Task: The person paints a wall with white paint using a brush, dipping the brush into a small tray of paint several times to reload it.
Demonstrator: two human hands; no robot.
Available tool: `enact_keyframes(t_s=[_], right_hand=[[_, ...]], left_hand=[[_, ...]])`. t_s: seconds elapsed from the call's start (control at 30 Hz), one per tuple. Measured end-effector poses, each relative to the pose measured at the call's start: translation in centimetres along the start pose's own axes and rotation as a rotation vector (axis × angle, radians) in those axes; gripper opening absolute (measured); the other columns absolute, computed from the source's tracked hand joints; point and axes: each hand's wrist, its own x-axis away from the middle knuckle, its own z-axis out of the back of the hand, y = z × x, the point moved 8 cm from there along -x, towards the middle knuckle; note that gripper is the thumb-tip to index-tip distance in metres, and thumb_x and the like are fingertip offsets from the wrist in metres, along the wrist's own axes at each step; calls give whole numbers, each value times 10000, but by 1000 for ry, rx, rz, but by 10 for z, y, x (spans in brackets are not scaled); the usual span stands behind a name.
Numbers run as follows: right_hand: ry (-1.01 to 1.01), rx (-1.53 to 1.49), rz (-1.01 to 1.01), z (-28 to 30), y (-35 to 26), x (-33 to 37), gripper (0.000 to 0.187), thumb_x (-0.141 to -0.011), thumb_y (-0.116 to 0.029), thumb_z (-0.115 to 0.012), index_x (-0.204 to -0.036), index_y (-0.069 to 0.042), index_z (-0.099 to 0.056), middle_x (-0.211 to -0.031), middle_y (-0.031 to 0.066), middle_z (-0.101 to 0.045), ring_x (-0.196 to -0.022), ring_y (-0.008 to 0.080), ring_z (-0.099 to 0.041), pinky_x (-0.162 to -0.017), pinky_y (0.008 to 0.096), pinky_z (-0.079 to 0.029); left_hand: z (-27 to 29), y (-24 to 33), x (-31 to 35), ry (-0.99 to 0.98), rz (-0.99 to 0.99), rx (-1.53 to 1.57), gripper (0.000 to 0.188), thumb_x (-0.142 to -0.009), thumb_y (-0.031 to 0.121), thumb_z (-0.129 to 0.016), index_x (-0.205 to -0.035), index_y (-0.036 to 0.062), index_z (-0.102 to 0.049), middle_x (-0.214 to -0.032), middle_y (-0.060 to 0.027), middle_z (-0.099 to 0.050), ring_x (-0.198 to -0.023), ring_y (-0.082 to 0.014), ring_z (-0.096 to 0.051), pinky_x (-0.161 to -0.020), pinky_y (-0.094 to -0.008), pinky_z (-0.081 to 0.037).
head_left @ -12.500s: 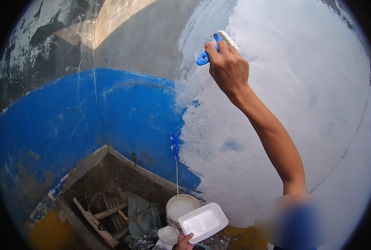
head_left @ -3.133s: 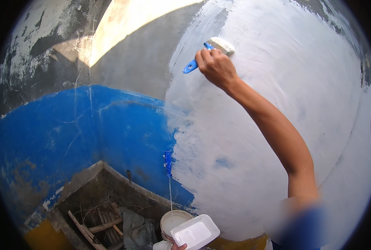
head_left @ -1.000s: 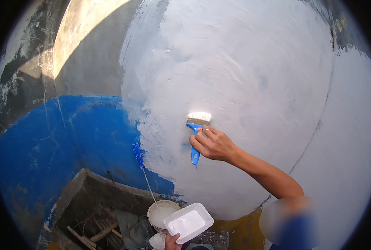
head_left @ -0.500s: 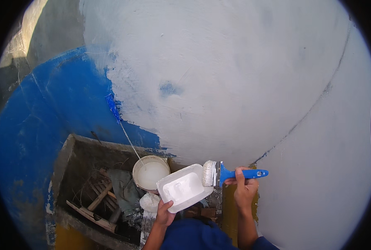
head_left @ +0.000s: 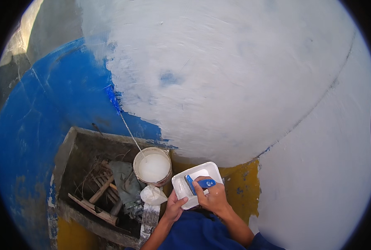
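holding a white rectangular plastic tray (head_left: pixel 202 173) low in the frame's centre, the left hand (head_left: pixel 175 206) curls its grip under the tray's near edge. the right hand (head_left: pixel 212 196) pinches a blue-handled paintbrush (head_left: pixel 196 184) inside it. a round white paint bucket (head_left: pixel 153 166) stands just left.

Wall (head_left: pixel 235 83) fills the upper and right field; below it at lower left sits a sunken trough (head_left: pixel 75 141), holding sticks (head_left: pixel 96 200) on its left side and a crumpled cloth (head_left: pixel 125 183) to their right. Bucket (head_left: pixel 153 167) stands at the trough's right end, against the wall's foot — a crumpled bag (head_left: pixel 152 195) lies just before it. Right of the bucket, nearly touching it, is a tray (head_left: pixel 179 185) — left hand (head_left: pixel 175 206) under its near-left edge, right hand (head_left: pixel 212 196) over it with a brush (head_left: pixel 196 183) inside the tray.
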Motion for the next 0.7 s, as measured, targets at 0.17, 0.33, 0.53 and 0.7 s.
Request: enact_keyframes(t_s=[0.17,0.33,0.53,0.7], right_hand=[[144,-330,-286,35,27,-3,136,-880,-96,-630,-896,39,-633,-708,106,-666,-611,191,-668,-568,258,-510],[215,-785,-619,41,67,2,182,-928,-125,-588,-917,55,-568,-696,137,-632,-534,191,-638,-490,275,-545],[354,-718,-811,38,90,30,225,-920,-159,-595,-844,46,-540,-623,152,-614,-466,211,-629,-417,254,-525],[325,-575,-765,44,86,26,219,-903,-123,-607,-842,76,-536,-617,166,-612,-465,217,-634,-401,271,-519]], left_hand=[[17,-4,3,42,17,72,649,-875,132,-606,-1414,-5,-271,-1372,-153,-448,-1260,-273,-470,-1053,-409,-389],[16,4,3,38,9,151,621,-892,121,-585,-1416,-2,-275,-1365,-144,-453,-1255,-258,-471,-1047,-396,-388],[17,3,2,49,32,162,616,-894,119,-578,-1415,-8,-273,-1363,-153,-453,-1252,-264,-476,-1047,-400,-393],[17,0,3,56,45,166,611,-896,105,-569,-1418,-5,-270,-1368,-155,-450,-1251,-266,-477,-1046,-399,-395]])
